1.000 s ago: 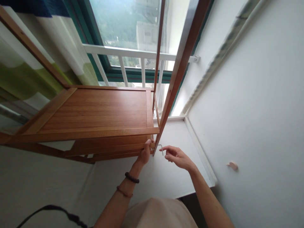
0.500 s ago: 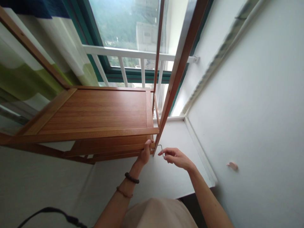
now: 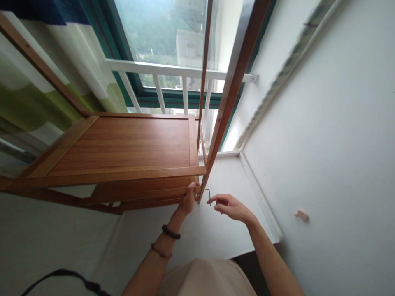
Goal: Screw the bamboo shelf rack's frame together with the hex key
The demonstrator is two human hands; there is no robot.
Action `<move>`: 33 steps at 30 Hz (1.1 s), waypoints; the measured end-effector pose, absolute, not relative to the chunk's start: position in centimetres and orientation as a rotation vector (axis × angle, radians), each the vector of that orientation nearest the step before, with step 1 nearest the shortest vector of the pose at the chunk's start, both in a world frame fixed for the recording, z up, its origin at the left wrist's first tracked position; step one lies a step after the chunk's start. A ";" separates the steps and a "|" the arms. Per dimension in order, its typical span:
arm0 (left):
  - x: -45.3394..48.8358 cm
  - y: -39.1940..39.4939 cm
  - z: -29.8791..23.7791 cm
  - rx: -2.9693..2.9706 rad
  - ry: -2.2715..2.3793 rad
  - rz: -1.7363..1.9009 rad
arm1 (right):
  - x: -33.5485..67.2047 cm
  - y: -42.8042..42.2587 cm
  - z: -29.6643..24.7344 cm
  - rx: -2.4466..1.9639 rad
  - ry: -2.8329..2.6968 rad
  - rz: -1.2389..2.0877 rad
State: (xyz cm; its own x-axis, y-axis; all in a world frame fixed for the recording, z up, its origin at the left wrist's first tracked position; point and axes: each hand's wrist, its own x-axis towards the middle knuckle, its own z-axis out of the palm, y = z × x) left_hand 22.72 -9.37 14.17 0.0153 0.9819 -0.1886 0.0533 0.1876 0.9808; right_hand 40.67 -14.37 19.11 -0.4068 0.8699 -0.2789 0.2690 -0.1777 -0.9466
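Observation:
A wooden shelf unit (image 3: pixel 123 146) stands in front of me with a tall upright post (image 3: pixel 230 90) at its right. My left hand (image 3: pixel 188 200) grips the lower shelf's front right corner where it meets the post. A small metal hex key (image 3: pixel 207 193) sticks out of that joint. My right hand (image 3: pixel 230 205) pinches the key's hanging end between its fingertips.
A white wall (image 3: pixel 324 164) runs close on the right, with a small pink hook (image 3: pixel 301 214) on it. Behind the shelf are a window with a white railing (image 3: pixel 173 70) and a green and white curtain (image 3: pixel 46 82). The floor (image 3: pixel 216 230) below is white.
My right hand has closed in from spread fingers and moved slightly left onto the hex key's end. The left hand has stayed on the shelf corner.

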 end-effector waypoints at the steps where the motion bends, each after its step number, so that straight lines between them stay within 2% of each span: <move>1: 22.7 -9.4 14.2 1.113 1.313 1.026 | 40.8 -14.5 19.5 -1.256 -1.571 1.655; 4: 22.7 -9.4 14.1 1.107 1.290 1.017 | 40.6 -14.2 20.0 -1.152 -1.452 1.629; 9: 22.6 -9.3 13.8 1.124 1.293 1.021 | 39.7 -12.9 18.8 -1.341 -1.546 1.511; 15: 22.7 -9.4 14.3 1.110 1.328 1.031 | 40.4 -13.9 19.5 -1.213 -1.555 1.761; 18: 22.7 -9.4 14.5 1.118 1.320 1.025 | 40.3 -13.8 19.8 -1.160 -1.380 1.698; 21: 22.7 -9.3 14.5 1.126 1.319 1.011 | 40.1 -13.1 19.4 -1.296 -1.407 1.611; 24: 22.7 -9.4 14.5 1.129 1.318 1.000 | 40.3 -13.0 19.2 -1.354 -1.602 1.694; 27: 22.7 -9.4 14.6 1.123 1.323 1.003 | 40.5 -13.4 19.5 -1.220 -1.572 1.828; 33: 22.7 -9.5 14.9 1.121 1.327 1.016 | 40.0 -13.7 19.1 -1.207 -1.388 1.694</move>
State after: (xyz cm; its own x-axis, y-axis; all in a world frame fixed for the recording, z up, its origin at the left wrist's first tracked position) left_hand 22.72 -9.54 14.87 0.0161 0.9807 -0.1947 0.0678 0.1932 0.9788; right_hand 40.04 -13.66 19.09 -0.3815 0.8878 -0.2574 0.0775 -0.2467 -0.9660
